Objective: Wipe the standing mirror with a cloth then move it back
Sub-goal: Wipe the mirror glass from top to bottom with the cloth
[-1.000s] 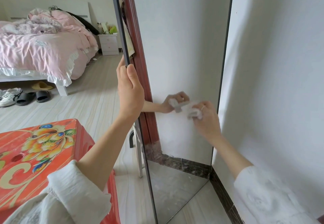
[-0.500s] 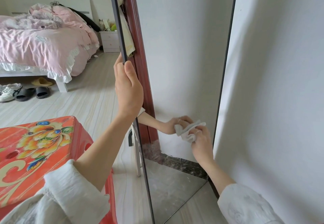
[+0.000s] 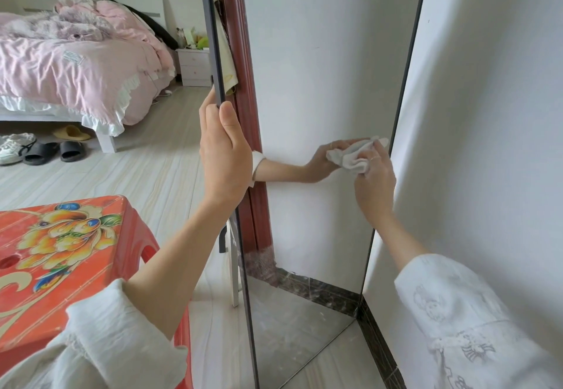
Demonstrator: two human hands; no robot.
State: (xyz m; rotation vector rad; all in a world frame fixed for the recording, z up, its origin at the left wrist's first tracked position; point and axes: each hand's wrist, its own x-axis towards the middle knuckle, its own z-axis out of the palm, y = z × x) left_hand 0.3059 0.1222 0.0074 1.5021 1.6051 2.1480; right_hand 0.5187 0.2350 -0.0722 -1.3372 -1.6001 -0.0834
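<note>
The right hand [image 3: 373,175], right of centre in the frame, has its fingers curled round a crumpled white cloth [image 3: 355,155] and presses it against the glass of the standing mirror [image 3: 320,84], close to the mirror's right-hand dark frame edge; a ring shows on one finger. The reflection of that hand and cloth meets it in the glass. The left hand [image 3: 224,151], at the centre of the frame, grips the mirror's left frame edge, thumb on the near side and fingers wrapped behind it. Both forearms come out of loose white sleeves [image 3: 122,337] at the bottom of the frame. The mirror stands upright on the pale tiled floor [image 3: 146,172], filling the middle of the frame and reflecting a white wall, a red-brown door frame and a dark skirting board. A white wall [image 3: 487,114] lies just beside its right edge. At lower left is a red plastic stool [image 3: 61,254] with a flower print on top. At upper left stands a bed with pink bedding [image 3: 76,68], with slippers and a sneaker [image 3: 39,148] on the floor beside it, and a small white nightstand [image 3: 195,67] beyond.
</note>
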